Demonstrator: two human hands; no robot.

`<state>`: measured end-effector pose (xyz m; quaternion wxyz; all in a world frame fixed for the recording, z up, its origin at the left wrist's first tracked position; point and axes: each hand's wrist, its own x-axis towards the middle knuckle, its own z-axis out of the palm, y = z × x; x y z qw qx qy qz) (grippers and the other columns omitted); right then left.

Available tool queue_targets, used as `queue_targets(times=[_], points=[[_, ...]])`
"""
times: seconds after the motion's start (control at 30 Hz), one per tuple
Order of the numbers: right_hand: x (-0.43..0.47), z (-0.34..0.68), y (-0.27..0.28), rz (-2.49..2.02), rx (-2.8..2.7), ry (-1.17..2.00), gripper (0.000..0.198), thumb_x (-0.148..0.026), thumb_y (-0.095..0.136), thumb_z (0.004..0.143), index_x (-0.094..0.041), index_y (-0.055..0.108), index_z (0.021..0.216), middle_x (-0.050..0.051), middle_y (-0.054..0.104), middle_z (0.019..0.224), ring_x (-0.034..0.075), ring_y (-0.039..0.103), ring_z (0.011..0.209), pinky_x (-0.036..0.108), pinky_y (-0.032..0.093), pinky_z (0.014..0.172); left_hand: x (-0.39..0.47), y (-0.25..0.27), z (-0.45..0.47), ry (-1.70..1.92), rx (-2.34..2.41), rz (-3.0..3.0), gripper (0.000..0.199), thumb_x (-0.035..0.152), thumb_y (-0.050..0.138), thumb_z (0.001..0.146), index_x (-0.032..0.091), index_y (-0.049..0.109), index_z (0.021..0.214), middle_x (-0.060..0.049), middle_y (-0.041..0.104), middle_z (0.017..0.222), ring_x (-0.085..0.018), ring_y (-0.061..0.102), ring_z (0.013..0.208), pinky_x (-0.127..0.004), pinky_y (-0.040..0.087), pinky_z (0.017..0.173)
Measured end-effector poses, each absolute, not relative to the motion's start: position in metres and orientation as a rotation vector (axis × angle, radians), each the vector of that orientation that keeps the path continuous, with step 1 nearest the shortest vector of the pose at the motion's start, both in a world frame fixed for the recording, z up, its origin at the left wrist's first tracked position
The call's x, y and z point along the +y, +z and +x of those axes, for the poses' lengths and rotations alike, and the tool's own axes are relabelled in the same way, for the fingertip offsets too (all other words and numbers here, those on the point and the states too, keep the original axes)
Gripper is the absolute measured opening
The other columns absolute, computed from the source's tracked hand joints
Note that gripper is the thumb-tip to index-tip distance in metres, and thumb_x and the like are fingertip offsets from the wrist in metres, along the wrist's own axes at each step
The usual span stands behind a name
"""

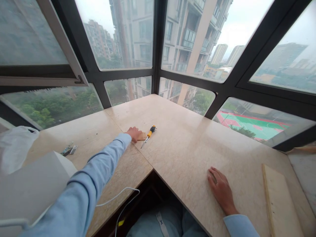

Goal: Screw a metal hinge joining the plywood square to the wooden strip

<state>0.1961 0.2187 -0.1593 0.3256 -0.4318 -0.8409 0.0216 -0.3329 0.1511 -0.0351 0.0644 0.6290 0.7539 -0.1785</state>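
Yellow-and-black-handled metal screwdriver: lying on beige marbled table, between far corner and near inner corner; long axis slanting, handle pointing toward far right edge, tip toward near left edge, ending by the table's seam. Small flat tan wooden piece: just left of screwdriver, partly hidden by left hand; fingers bent over its left end, grasp or mere touch impossible to tell. Right hand: released, palm down, fingers loosely bent, resting near inner right edge. Long pale plywood board: flat, near table's right end. Silvery metal fittings: toward left end, beside white box.
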Motion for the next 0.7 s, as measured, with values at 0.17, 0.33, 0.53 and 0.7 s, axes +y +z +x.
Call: queue_targets(times=[0.17, 0.33, 0.53, 0.7], points=[[0.219, 0.196, -0.158, -1.139, -2.196, 0.066, 0.048, -0.048, 0.038, 0.094, -0.011, 0.067, 0.107, 0.019, 0.067, 0.117, 0.032, 0.061, 0.110, 0.050, 0.049, 0.095, 0.144, -0.029, -0.345, -0.351, 2.405, 1.785, 0.069, 0.039, 0.072, 0.061, 0.017, 0.054, 0.124, -0.018, 0.052, 0.122, -0.032, 0.054, 0.111, -0.042, 0.045, 0.092], [0.219, 0.196, -0.158, -1.159, -2.207, 0.105, 0.046, -0.045, 0.039, 0.093, -0.011, 0.067, 0.109, 0.019, 0.066, 0.119, 0.032, 0.059, 0.112, 0.051, 0.048, 0.098, 0.132, -0.025, -0.347, -0.022, 2.498, 1.746, 0.069, 0.039, 0.069, 0.064, 0.013, 0.053, 0.125, -0.016, 0.052, 0.117, -0.031, 0.055, 0.109, -0.037, 0.046, 0.090], [0.217, 0.195, -0.157, -1.191, -2.181, 0.180, 0.042, -0.043, 0.041, 0.092, -0.014, 0.066, 0.109, 0.018, 0.065, 0.121, 0.031, 0.057, 0.115, 0.052, 0.044, 0.101, 0.142, -0.019, -0.324, 0.384, 2.333, 1.887, 0.073, 0.028, 0.072, 0.061, 0.013, 0.051, 0.129, -0.013, 0.052, 0.115, -0.028, 0.054, 0.107, -0.036, 0.044, 0.095], [0.215, 0.189, -0.149, -1.223, -2.123, 0.321, 0.039, -0.040, 0.045, 0.089, -0.014, 0.067, 0.108, 0.019, 0.064, 0.122, 0.031, 0.055, 0.118, 0.053, 0.040, 0.105, 0.170, -0.017, -0.265, 0.640, 2.086, 2.046, 0.076, 0.024, 0.072, 0.061, 0.012, 0.048, 0.132, -0.013, 0.053, 0.118, -0.028, 0.050, 0.114, -0.038, 0.041, 0.102]])
